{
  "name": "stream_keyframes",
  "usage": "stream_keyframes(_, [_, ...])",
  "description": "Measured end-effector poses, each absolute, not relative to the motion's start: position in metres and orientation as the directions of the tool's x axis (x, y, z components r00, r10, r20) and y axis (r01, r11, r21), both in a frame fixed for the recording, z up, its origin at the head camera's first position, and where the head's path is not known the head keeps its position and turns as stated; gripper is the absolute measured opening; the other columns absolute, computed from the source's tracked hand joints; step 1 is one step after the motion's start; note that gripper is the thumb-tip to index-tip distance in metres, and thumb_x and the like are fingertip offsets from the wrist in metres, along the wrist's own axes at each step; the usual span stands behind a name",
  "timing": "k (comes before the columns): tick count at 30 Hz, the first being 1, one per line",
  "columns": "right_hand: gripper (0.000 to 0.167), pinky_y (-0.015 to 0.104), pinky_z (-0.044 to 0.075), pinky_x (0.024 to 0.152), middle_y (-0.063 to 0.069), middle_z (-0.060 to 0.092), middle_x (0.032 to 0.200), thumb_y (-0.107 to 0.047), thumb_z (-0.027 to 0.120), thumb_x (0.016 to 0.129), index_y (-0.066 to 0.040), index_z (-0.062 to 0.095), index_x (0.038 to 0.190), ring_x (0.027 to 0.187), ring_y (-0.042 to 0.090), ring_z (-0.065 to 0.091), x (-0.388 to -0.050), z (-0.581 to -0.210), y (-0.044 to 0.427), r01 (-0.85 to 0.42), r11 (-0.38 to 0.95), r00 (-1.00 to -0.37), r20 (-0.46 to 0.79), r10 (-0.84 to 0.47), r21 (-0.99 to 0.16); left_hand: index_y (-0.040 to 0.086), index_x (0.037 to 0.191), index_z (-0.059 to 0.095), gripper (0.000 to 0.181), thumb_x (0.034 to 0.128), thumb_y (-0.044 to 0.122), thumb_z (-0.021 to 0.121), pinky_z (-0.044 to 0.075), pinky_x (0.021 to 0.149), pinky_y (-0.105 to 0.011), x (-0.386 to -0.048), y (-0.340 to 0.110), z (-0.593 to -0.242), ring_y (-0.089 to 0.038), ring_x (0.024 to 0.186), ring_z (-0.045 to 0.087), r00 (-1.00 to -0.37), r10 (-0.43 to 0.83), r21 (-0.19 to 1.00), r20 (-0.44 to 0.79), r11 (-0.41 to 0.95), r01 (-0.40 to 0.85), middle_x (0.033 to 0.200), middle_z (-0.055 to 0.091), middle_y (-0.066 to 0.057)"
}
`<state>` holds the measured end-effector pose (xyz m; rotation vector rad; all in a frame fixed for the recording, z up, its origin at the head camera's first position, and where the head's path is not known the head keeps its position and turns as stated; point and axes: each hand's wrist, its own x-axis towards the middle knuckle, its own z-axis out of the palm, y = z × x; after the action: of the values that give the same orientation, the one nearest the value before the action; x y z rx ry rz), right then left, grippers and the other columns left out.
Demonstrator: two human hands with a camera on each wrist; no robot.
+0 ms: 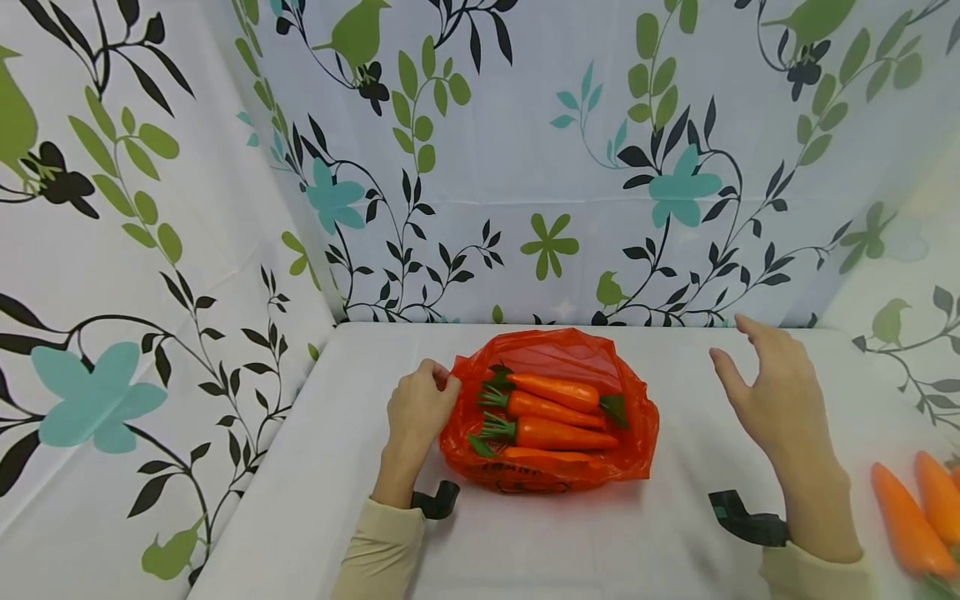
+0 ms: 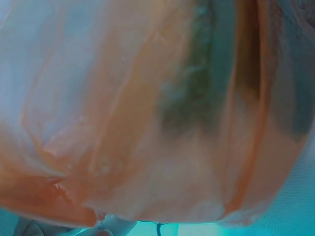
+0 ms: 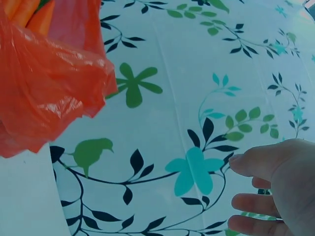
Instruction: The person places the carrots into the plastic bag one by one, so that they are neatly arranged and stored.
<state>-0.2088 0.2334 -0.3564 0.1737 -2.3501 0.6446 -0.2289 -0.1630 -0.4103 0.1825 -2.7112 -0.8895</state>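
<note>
A red plastic bag (image 1: 639,433) lies on the white table with its mouth spread open. Several orange carrots (image 1: 558,433) with green tops are stacked inside it. At the bag's left rim, my left hand (image 1: 420,404) pinches the plastic between thumb and fingers. Thin plastic (image 2: 142,162) fills nearly all of the left wrist view, with blurred dark green behind it. My right hand (image 1: 783,408) is raised to the right of the bag, thumb and fingers apart, holding nothing. The right wrist view shows the same hand (image 3: 290,182) well away from the bag (image 3: 54,88).
More carrots (image 1: 907,521) lie at the lower right edge of the head view. A white cloth (image 1: 450,208) printed with leaves, birds and flowers hangs behind the table (image 1: 585,550) and along its sides. Dark wrist mounts (image 1: 746,521) sit on both wrists.
</note>
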Motion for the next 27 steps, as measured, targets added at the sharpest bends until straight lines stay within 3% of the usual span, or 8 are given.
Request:
stream_keyframes(8, [0.055,0.068,0.039,0.098,0.033,0.054,0.133,-0.022,0.055,0.099,0.003,0.044,0.146,0.119,0.049,0.047,-0.206,-0.355,0.257,-0.132,0.891,-0.826,0.545,0.144,-0.435,0.007,0.098,0.065,0.023,0.0927,0.027,0.057,0.053,0.059,-0.034,-0.228,-0.164,-0.409,-0.02,0.061,0.057,-0.949,-0.201,0.593,0.243,0.805,-0.019,0.081,0.07,-0.009])
stream_keyframes(27, [0.06,0.07,0.039,0.097,0.036,0.049,0.135,-0.026,0.051,0.099,0.006,0.037,0.148,0.121,0.052,0.043,-0.199,-0.368,0.291,0.052,0.909,-0.881,0.41,0.237,-0.414,0.007,0.098,0.064,0.022,0.0931,0.027,0.058,0.051,0.06,-0.034,-0.228,-0.164,-0.408,-0.02,0.063,0.057,-0.951,-0.204,0.608,0.232,0.793,-0.022,0.082,0.069,-0.008])
